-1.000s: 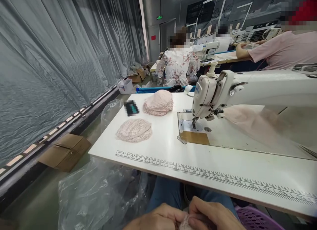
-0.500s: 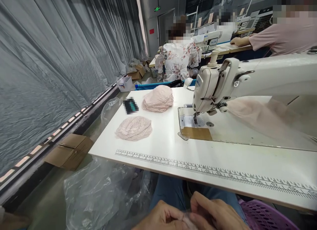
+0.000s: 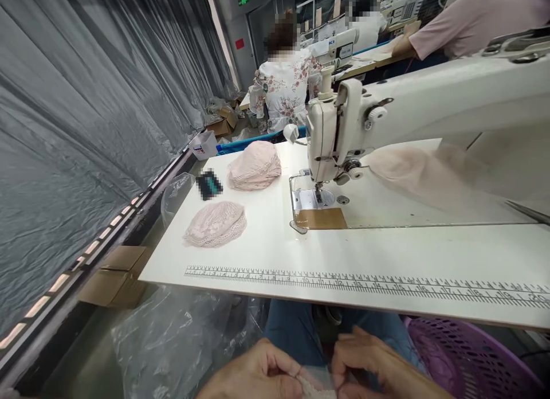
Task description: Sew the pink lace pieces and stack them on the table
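Observation:
Low in the view, over my lap, my left hand (image 3: 258,371) pinches a small piece of pale, sheer lace fabric (image 3: 317,387) between thumb and fingers. My right hand (image 3: 372,362) is closed at the fabric's other side, its fingertips partly hidden at the bottom edge. The piece is stretched between both hands, below the table's front edge. On the table to the left lie a pale pink lace piece (image 3: 215,224) and, behind it, a stack of similar pink pieces (image 3: 255,165).
A white sewing machine (image 3: 330,129) stands on the table (image 3: 266,250), which has a printed ruler (image 3: 344,284). Sheer pink fabric (image 3: 412,169) lies behind the machine arm, near dark pointed metal (image 3: 526,211). A purple basket (image 3: 468,353), plastic bag (image 3: 172,341) and cardboard box (image 3: 116,276) are below. Co-workers sit ahead.
The view has turned, so the table and machine appear further left. My hands have drawn slightly apart, and more of the lace fabric shows between them.

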`<state>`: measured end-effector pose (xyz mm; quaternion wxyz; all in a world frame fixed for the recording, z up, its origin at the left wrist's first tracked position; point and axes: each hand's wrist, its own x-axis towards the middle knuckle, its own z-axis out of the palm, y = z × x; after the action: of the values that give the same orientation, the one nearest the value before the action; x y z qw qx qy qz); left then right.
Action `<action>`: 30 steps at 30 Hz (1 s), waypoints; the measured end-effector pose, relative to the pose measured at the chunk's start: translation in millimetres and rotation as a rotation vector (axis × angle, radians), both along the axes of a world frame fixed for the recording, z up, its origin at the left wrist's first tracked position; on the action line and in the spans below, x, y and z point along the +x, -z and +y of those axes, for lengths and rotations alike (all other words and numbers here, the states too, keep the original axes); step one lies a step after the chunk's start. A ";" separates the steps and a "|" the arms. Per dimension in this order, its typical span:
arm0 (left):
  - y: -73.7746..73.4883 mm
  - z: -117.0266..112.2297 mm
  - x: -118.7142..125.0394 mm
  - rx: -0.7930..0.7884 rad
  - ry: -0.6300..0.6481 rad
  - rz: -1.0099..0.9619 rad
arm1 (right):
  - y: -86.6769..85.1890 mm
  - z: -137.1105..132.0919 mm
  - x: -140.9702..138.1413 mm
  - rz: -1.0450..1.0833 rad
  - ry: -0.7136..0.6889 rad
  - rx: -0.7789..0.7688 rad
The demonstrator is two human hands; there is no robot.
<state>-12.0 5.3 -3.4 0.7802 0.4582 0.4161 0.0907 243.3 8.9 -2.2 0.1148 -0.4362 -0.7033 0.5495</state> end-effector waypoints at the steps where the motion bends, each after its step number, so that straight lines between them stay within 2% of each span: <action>1: -0.4 0.4 1.0 0.015 -0.002 0.019 | 2.2 0.9 1.2 0.077 -0.008 0.024; 3: -1.5 1.2 3.0 0.036 0.003 0.055 | 5.1 4.0 2.2 0.238 -0.022 0.017; 5: -3.5 2.0 4.4 0.039 0.019 0.074 | 6.6 7.9 0.3 0.341 -0.061 -0.074; 8: -8.0 3.7 3.1 0.094 0.024 0.101 | 6.1 11.2 -5.7 0.263 -0.139 -0.181; 11: -12.1 5.8 -2.7 0.190 0.026 0.139 | 4.2 8.0 -8.5 0.133 -0.112 -0.149; 16: -10.1 6.0 -11.9 0.229 0.006 0.177 | 9.0 -1.5 -6.3 0.090 0.015 -0.082; 20: -6.6 3.6 -15.3 0.205 -0.039 0.104 | 17.4 -2.0 -10.0 0.145 -0.014 0.009; 23: -13.0 2.0 -14.2 0.147 -0.066 0.061 | 19.8 0.7 -13.5 0.230 -0.026 0.041; 27: -26.3 2.1 -2.9 0.127 -0.071 0.223 | 14.4 7.8 -14.5 0.239 -0.111 0.068; 30: -26.4 5.9 7.2 0.185 -0.033 0.307 | 8.3 13.0 -10.3 0.241 -0.152 0.051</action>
<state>-4.8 11.2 23.0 0.6605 0.5294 0.5277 0.0702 232.9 21.9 -10.5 0.1677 -0.3095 -0.7289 0.5871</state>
